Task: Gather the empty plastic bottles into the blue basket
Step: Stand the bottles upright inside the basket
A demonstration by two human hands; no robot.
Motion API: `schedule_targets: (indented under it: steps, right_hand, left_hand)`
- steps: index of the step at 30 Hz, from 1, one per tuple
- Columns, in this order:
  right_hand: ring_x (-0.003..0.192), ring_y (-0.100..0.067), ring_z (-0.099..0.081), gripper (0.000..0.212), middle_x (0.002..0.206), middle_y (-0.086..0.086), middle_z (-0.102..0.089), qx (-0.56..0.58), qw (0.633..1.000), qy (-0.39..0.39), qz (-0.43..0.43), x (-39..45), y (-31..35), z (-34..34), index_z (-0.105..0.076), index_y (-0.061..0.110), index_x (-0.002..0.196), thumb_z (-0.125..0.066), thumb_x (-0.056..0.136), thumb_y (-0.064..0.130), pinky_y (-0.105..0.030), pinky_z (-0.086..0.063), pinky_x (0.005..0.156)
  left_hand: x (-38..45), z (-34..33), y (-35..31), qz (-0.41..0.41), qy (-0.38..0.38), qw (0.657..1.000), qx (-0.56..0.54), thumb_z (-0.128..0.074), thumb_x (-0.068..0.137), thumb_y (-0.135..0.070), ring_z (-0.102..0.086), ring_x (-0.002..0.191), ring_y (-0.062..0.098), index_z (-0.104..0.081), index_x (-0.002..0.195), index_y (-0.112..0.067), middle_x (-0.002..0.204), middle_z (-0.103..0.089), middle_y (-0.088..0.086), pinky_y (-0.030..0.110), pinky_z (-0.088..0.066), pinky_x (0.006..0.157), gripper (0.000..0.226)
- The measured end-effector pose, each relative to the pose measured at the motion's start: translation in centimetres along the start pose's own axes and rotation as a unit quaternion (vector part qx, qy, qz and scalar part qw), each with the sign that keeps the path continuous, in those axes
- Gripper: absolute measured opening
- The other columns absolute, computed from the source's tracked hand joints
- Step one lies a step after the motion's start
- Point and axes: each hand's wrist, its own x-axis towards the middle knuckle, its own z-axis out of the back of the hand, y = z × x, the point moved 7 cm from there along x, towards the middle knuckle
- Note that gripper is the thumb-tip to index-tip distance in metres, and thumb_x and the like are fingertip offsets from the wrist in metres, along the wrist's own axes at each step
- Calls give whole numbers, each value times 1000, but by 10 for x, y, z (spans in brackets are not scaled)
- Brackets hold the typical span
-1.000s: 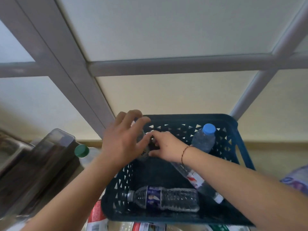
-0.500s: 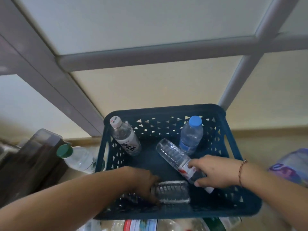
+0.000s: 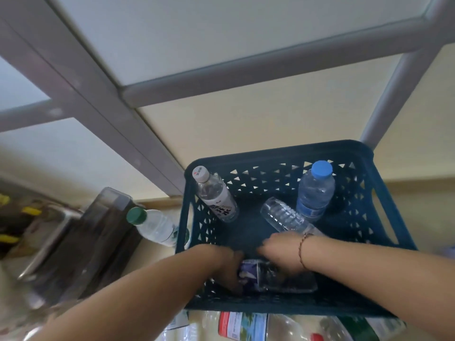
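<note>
The blue basket stands by the window and holds several clear plastic bottles. A white-capped bottle leans in its far left corner, a blue-capped bottle in the far right. A capless ribbed bottle lies slanted in the middle. Along the near wall lies a bottle with a purple label. My left hand grips its label end. My right hand rests over its middle, fingers curled on it. A green-capped bottle lies outside, left of the basket.
A dark translucent container sits at the left beside a metal sink edge. More labelled bottles lie under the basket's near edge. Window frame bars rise behind.
My right hand let go of the slanted ribbed bottle and moved left onto the purple-label bottle. My left hand stays on that bottle. The view shifted, so the basket sits further right.
</note>
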Motion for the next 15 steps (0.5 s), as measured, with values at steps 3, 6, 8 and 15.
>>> schedule_targets:
  steps: [3, 6, 8, 15]
  right_hand:
    - [107, -32, -63, 68, 121, -12, -64, 52, 999, 5, 4, 5, -2, -7, -46, 19, 127, -79, 72, 41, -33, -50, 85]
    - [96, -24, -65, 64, 111, -5, -68, 146, 986, -81, 28, -2, -6, 12, -45, 24, 119, -82, 68, 36, -24, -44, 71]
    - [92, -15, -66, 63, 106, 3, -69, 242, 962, -123, 41, -8, -8, 21, -46, 29, 116, -84, 66, 33, -27, -51, 74]
    - [99, -7, -58, 55, 106, 13, -59, 283, 955, -56, 73, -14, -14, 9, -55, 30, 114, -85, 70, 18, -21, -47, 89]
  left_hand:
    - [-20, 20, 4, 0, -26, 1000, 0, -77, 73, -53, -63, 107, 29, -52, 127, -23, 123, -65, 7, 39, -52, 93, 67]
    - [-62, 59, 9, 17, -194, 980, 46, -71, 68, -69, -64, 95, 25, -52, 118, -27, 106, -66, 0, 34, -52, 79, 68]
    - [-96, 76, 7, 3, -333, 943, 12, -68, 67, -73, -64, 90, 20, -53, 111, -32, 101, -67, -7, 32, -53, 75, 62]
    - [-87, 64, -23, -213, -356, 868, -272, -89, 64, -49, -56, 98, 9, -58, 111, -27, 108, -54, -7, 29, -49, 88, 61]
